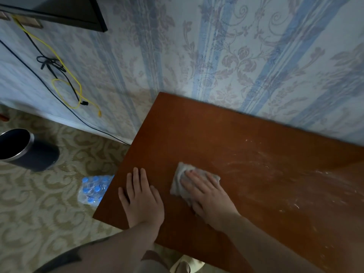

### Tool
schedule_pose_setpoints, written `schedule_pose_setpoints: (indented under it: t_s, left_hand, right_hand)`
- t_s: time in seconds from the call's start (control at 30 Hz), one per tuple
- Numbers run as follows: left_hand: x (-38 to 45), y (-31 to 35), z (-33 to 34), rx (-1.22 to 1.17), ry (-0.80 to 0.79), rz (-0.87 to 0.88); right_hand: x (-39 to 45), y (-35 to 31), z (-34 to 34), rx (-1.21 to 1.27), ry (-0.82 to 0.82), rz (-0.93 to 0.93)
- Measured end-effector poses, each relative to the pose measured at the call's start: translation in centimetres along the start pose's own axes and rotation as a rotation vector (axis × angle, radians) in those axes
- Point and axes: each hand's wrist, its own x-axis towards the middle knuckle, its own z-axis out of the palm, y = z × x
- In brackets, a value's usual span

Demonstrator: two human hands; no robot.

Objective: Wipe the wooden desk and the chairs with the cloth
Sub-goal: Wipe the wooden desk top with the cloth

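Head view looked down on a reddish-brown wooden desk with a smooth rectangular top, its back edge set against a wall of pale blue striped, floral wallpaper and its long axis running from the near left corner away to the right. A crumpled pale grey cloth lay flat on the left part of the top, its longer side running from upper left to lower right — roughly along the line of the fingers above it. The right hand pressed down on the cloth with fingers straight and slightly spread, pointing up and left; the cloth showed beyond the fingertips and along the thumb side, while the palm covered its near end. The left hand rested flat on the bare wood just beside the cloth, near the desk's left edge, fingers straight and holding nothing. Whitish dusty streaks marked the wood to the right of the cloth. On the patterned beige carpet to the left stood a dark round metal bin, and a shrink-wrapped pack of blue-capped water bottles lay just beside the desk's left edge. A yellow cable and black cables hung against the wall — below a dark screen's corner
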Motion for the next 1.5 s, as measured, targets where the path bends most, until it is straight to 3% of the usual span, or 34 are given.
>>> schedule_pose_setpoints:
  t_s: [0.07, 0.13, 0.2, 0.27, 0.3, 0.37, 0.47, 0.5, 0.53, 0.67, 0.73, 0.8, 0.93, 0.97, 1.07, 1.17, 1.23, 1.4, 1.5]
  left_hand:
    - [0.0, 0.0, 0.0, -0.006, 0.005, -0.006]
    - [0.0, 0.0, 0.0, -0.007, 0.025, -0.006]
    - [-0.1, 0.0, 0.0, 0.004, 0.037, -0.013]
    - [-0.1, 0.0, 0.0, 0.001, 0.024, -0.011]
    - [-0.1, 0.0, 0.0, -0.005, 0.018, -0.012]
    - [0.0, 0.2, -0.1, -0.009, 0.011, -0.015]
    - [0.0, 0.1, -0.3, 0.006, -0.007, -0.022]
    - [0.0, 0.0, -0.2, 0.002, -0.001, -0.024]
    - [0.0, 0.0, -0.2, -0.005, 0.002, -0.024]
    - [0.0, 0.0, -0.2, -0.013, 0.014, -0.022]
    - [-0.1, -0.1, -0.1, -0.017, 0.018, -0.019]
    - [-0.1, 0.0, -0.2, -0.01, 0.003, -0.015]
    - [-0.1, -0.1, -0.2, -0.013, 0.012, -0.011]
    - [0.0, -0.1, -0.1, -0.009, 0.019, -0.009]
    - [0.0, 0.0, 0.0, -0.008, 0.031, -0.003]
    - [0.1, -0.3, 0.3, -0.014, 0.045, 0.008]
    - [0.1, -0.3, 0.3, -0.013, 0.048, 0.011]
    - [0.1, -0.4, 0.4, -0.015, 0.052, 0.008]
    - [0.1, -0.2, 0.3, -0.016, 0.056, 0.008]
  right_hand:
    - [2.3, -1.9, -0.7, 0.185, 0.066, 0.417]
    - [3.2, -4.8, -0.8, 0.263, 0.114, 0.55]
    - [1.7, -6.1, -0.6, 0.212, 0.061, 0.304]
    - [-0.9, -3.9, -0.6, 0.138, -0.006, -0.014]
    - [-1.8, -2.1, -0.4, 0.138, -0.031, -0.083]
    - [-1.9, 0.5, -0.2, 0.174, 0.003, 0.046]
    - [1.4, -0.2, -1.3, 0.224, 0.072, 0.513]
    - [2.5, -1.4, -1.6, 0.238, 0.061, 0.567]
    - [3.0, -2.5, -1.8, 0.253, 0.026, 0.532]
    - [-0.2, -3.2, -1.9, 0.158, -0.083, -0.012]
    - [-2.1, -1.9, -2.0, 0.075, -0.131, -0.115]
    - [-2.0, -0.7, -2.8, 0.061, -0.132, -0.016]
    - [1.7, -2.2, -4.0, 0.279, -0.141, 0.351]
    - [2.0, -3.3, -3.9, 0.31, -0.118, 0.356]
    - [0.0, -5.4, -3.3, 0.232, -0.146, 0.093]
    - [-3.2, -3.9, -2.3, 0.15, -0.159, -0.032]
    - [-3.3, -2.2, -2.0, 0.141, -0.142, 0.037]
    - [1.8, -3.7, -1.5, 0.27, -0.021, 0.461]
    - [1.0, -5.5, -1.3, 0.262, -0.027, 0.376]
